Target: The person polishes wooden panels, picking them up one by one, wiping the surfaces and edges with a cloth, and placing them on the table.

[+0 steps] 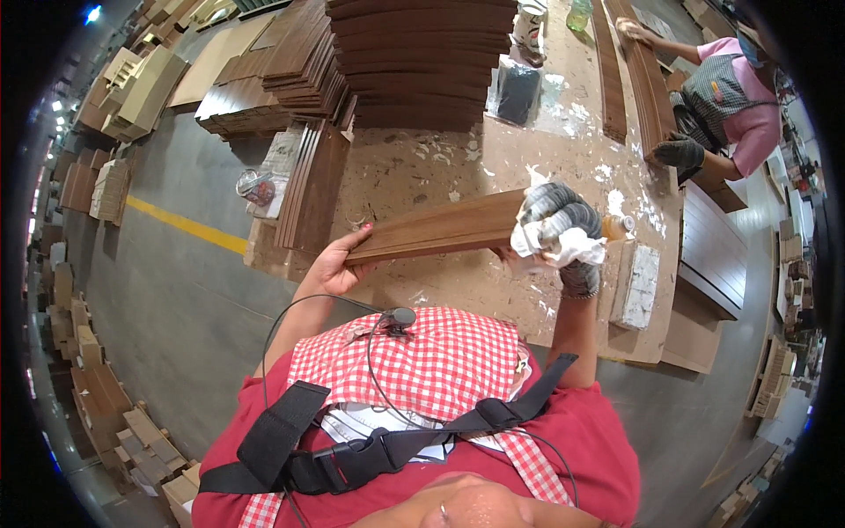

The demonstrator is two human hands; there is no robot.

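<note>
Head view — 2 hands on 1 brown board over a paint-spattered workbench.

Left hand, bare, was cupped under the near end of the wooden board, fingers curled up around its edge and thumb underneath, bearing its weight. Right hand, in a grey knit glove, was closed round a crumpled white rag and pressed against the board's far end — whether the fingers also clamped the board could not be told. The board hung slightly tilted above the workbench, clear of its surface. A white block lay just right of the gloved hand. Stacked brown boards stood at the far side. Another person in pink handled long strips at upper right.
</note>
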